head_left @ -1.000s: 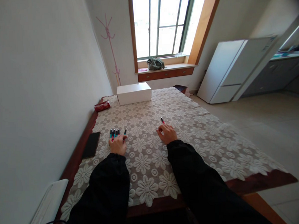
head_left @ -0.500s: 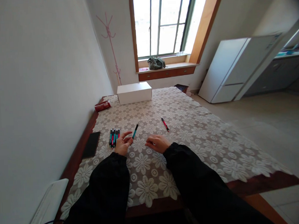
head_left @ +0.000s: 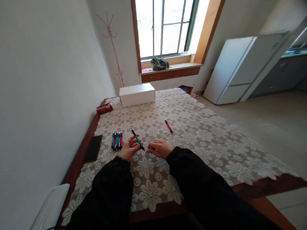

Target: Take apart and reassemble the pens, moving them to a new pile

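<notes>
A teal-and-black pen (head_left: 137, 139) is held in my left hand (head_left: 130, 149), between thumb and fingers. It slants with its lower end toward my right hand (head_left: 159, 148). The fingers of my right hand are curled together just beside that end, with a small gap showing and nothing visible in them. Several teal, red and black pens (head_left: 117, 141) lie side by side on the cloth, left of my left hand. Farther out, beyond my right hand, a single red-and-black pen (head_left: 169, 126) lies alone.
A lace tablecloth with flowers (head_left: 195, 136) covers the table. Near the left edge lies a dark flat rectangular object (head_left: 92, 148). A red packet (head_left: 104, 108) and a white box (head_left: 137, 95) sit at the far end. The wall (head_left: 38, 83) runs close along the left.
The pen in my left hand has swung round: its upper end now leans left and its lower end points toward my right hand. My right hand has shifted slightly left.
</notes>
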A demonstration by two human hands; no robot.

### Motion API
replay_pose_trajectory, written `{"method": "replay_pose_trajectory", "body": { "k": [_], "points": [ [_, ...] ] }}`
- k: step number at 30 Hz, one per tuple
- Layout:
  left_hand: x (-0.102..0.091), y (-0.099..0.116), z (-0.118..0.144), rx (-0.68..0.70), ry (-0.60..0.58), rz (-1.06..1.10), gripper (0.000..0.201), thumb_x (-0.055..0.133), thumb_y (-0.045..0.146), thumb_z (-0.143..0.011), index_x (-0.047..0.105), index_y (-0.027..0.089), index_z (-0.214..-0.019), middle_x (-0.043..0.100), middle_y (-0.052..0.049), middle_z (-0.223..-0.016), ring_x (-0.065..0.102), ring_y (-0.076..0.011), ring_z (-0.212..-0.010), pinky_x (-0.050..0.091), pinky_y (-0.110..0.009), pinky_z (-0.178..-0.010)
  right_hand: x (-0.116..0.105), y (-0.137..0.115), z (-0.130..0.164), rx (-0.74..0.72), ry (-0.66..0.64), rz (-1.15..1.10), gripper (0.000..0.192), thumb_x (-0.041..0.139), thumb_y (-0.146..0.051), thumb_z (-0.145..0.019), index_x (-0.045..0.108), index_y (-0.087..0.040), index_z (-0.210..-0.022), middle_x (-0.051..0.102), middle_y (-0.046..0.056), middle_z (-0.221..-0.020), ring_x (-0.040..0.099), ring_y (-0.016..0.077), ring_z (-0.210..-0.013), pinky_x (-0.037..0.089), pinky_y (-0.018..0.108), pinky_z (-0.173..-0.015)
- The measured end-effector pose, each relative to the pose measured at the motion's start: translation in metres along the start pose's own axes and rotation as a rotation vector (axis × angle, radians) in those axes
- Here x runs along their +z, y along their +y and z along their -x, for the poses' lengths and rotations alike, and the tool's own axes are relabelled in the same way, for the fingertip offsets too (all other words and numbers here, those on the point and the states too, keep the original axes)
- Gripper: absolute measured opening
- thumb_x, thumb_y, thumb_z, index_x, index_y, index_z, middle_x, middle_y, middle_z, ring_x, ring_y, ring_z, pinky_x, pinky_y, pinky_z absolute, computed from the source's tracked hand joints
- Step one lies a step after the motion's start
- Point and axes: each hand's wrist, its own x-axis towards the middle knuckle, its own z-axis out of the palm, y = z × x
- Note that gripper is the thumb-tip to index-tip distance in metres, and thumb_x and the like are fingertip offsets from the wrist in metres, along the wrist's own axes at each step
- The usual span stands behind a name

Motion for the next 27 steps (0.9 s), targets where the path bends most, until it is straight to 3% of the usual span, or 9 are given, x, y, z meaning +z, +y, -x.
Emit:
{"method": "replay_pose_trajectory", "body": {
  "k": [7, 12, 19, 27],
  "points": [
    [0.004, -0.007, 0.0, -0.053, 0.049, -0.065, 0.049, 0.091, 0.03, -0.056, 0.063, 0.014, -0.093, 0.069, -0.004, -0.089, 0.069, -0.0172, -0.08, 0.058, -0.035, -0.08, 0.0, -0.007, -0.001, 0.07, -0.031, -0.009, 0.031, 0.054, -0.05, -0.093, 0.063, -0.021, -0.095, 0.066, 0.002, -0.075, 0.06, 0.0153, -0.07, 0.036, 0.025, -0.064],
    [0.004, -0.006, 0.0, -0.041, 0.025, -0.171, 0.045, 0.088, 0.036, -0.06, 0.066, 0.012, -0.091, 0.072, -0.006, -0.083, 0.07, -0.0192, -0.08, 0.058, -0.032, -0.076, 0.004, -0.004, 0.0, 0.161, 0.022, 0.042, 0.025, 0.049, -0.042, -0.097, 0.063, -0.021, -0.096, 0.067, 0.003, -0.08, 0.06, 0.0164, -0.074, 0.035, 0.026, -0.064],
    [-0.005, 0.005, -0.005, 0.137, 0.203, -0.308, 0.046, 0.085, 0.044, -0.06, 0.066, 0.015, -0.09, 0.069, -0.002, -0.074, 0.066, -0.0144, -0.066, 0.056, -0.028, -0.064, 0.008, 0.014, 0.002, 0.29, 0.141, 0.019, 0.021, 0.05, -0.036, -0.096, 0.065, -0.021, -0.099, 0.067, 0.005, -0.087, 0.059, 0.0171, -0.078, 0.04, 0.027, -0.07],
    [-0.006, 0.006, -0.002, 0.24, 0.223, -0.594, 0.034, 0.077, 0.041, -0.069, 0.067, 0.015, -0.088, 0.07, -0.004, -0.073, 0.064, -0.015, -0.064, 0.049, -0.025, -0.059, 0.011, 0.02, 0.001, 0.294, 0.169, -0.106, 0.026, 0.048, -0.04, -0.096, 0.064, -0.02, -0.091, 0.062, 0.002, -0.077, 0.055, 0.0152, -0.072, 0.038, 0.026, -0.067]
  ]
}}
